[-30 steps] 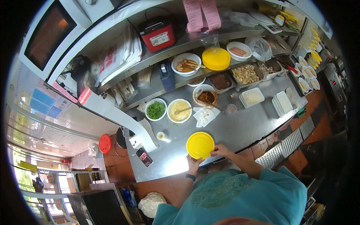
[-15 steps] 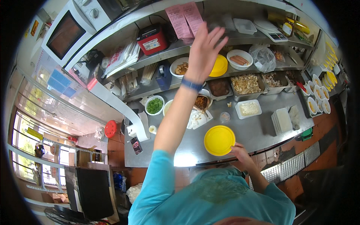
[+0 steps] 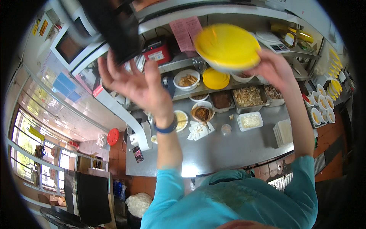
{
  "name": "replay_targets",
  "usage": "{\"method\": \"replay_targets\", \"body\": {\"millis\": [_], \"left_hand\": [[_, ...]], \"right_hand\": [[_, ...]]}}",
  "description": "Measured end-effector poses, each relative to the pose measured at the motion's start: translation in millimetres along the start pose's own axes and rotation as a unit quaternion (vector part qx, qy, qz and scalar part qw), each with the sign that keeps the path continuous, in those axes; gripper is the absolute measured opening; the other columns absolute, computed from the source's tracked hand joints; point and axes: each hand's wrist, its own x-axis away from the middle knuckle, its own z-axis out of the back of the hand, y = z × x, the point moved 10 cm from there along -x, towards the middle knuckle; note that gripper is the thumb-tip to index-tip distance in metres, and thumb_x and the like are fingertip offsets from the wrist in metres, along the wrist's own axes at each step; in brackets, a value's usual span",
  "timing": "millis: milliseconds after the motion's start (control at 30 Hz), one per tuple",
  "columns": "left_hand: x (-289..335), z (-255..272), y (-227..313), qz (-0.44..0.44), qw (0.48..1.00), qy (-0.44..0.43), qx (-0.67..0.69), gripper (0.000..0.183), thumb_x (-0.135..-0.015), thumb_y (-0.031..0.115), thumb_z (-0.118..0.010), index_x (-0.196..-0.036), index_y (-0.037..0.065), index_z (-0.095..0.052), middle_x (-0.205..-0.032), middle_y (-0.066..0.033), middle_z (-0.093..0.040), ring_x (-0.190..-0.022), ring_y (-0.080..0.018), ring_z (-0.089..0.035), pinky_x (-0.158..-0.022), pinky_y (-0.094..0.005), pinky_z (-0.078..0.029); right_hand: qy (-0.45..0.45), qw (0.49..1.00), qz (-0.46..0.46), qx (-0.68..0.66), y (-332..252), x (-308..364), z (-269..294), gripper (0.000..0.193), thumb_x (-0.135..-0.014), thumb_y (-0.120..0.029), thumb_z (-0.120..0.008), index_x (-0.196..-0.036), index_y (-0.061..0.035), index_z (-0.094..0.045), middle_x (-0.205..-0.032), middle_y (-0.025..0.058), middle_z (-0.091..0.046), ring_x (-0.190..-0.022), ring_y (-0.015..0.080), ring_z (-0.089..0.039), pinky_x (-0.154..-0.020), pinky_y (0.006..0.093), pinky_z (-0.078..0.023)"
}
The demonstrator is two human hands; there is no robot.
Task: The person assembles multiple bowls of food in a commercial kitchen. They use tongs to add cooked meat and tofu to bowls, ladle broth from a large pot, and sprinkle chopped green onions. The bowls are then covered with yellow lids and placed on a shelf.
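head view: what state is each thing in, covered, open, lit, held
left hand, fingers spread, contact with the blurred dark object unclear
right hand, gripping the yellow-lidded bowl
yellow-lidded bowl, raised, lid on, blurred
phone, screen lit
chopsticks bowl, uncovered
sauce bowl, uncovered
metal tray, uncovered, well filled
pink slips, hanging

Printed matter, none of it legible here: lines of print on two pink paper slips [image 3: 185, 34], a white label [image 3: 156, 56] on a red device [image 3: 163, 50], and, apparently, blue notices [image 3: 65, 84] on the left wall [image 3: 38, 70].
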Motion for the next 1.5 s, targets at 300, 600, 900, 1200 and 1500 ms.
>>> {"method": "replay_targets", "body": {"millis": [300,600,900,1200,1500], "left_hand": [[-11.2,17.1,33.3,-0.048,0.978,-0.058,-0.196,0.077,-0.086,0.002,-0.068,-0.15,0.006,-0.025,-0.133,-0.016,-0.049,-0.132,-0.0292,-0.049,-0.115,-0.0501,-0.038],[21.2,-49.6,25.9,-0.063,0.948,-0.271,-0.155,0.073,-0.076,0.004,-0.064,-0.146,-0.003,-0.043,-0.149,-0.0235,-0.046,-0.143,-0.0436,-0.039,-0.119,-0.055,-0.025],[125.2,-27.5,47.1,0.002,0.915,-0.387,-0.117,0.03,-0.068,-0.003,-0.06,-0.093,0.008,-0.073,-0.1,-0.0099,-0.072,-0.104,-0.0317,-0.069,-0.103,-0.055,-0.048],[303.0,16.9,-0.3,0.471,0.704,-0.531,0.006,0.026,-0.085,-0.001,-0.067,-0.11,0.003,-0.068,-0.107,-0.0116,-0.071,-0.102,-0.0282,-0.069,-0.091,-0.0364,-0.052],[363.7,42.3,0.6,0.546,0.687,-0.475,0.064,0.023,-0.09,-0.001,-0.066,-0.113,0.002,-0.068,-0.11,-0.0094,-0.071,-0.104,-0.0209,-0.068,-0.093,-0.0333,-0.051]], "right_hand": [[0.018,0.996,0.081,-0.04,-96.7,-322.0,-99.9,0.03,-0.095,-0.005,-0.05,-0.125,-0.0013,-0.055,-0.122,0.0174,-0.057,-0.109,0.0361,-0.059,-0.1,0.0594,-0.051],[-0.004,0.855,0.218,0.471,65.7,-252.9,-65.4,0.037,-0.084,-0.028,-0.074,-0.106,0.0015,-0.069,-0.099,0.0169,-0.072,-0.09,0.022,-0.072,-0.075,0.033,-0.058],[0.149,0.949,0.143,0.239,87.0,-313.1,-19.8,0.041,-0.091,-0.036,-0.073,-0.109,0.0005,-0.068,-0.096,0.0073,-0.071,-0.081,0.0156,-0.068,-0.069,0.0319,-0.055],[0.129,0.95,0.26,0.116,-77.9,-275.5,-89.4,0.035,-0.095,-0.031,-0.07,-0.104,0.0027,-0.071,-0.09,0.0077,-0.072,-0.084,0.0159,-0.07,-0.077,0.0339,-0.056],[0.287,0.628,0.485,0.537,-136.5,-157.1,-40.0,0.025,-0.084,-0.027,-0.076,-0.097,-0.0064,-0.072,-0.088,0.0073,-0.074,-0.082,0.0261,-0.071,-0.08,0.0389,-0.054]]}}
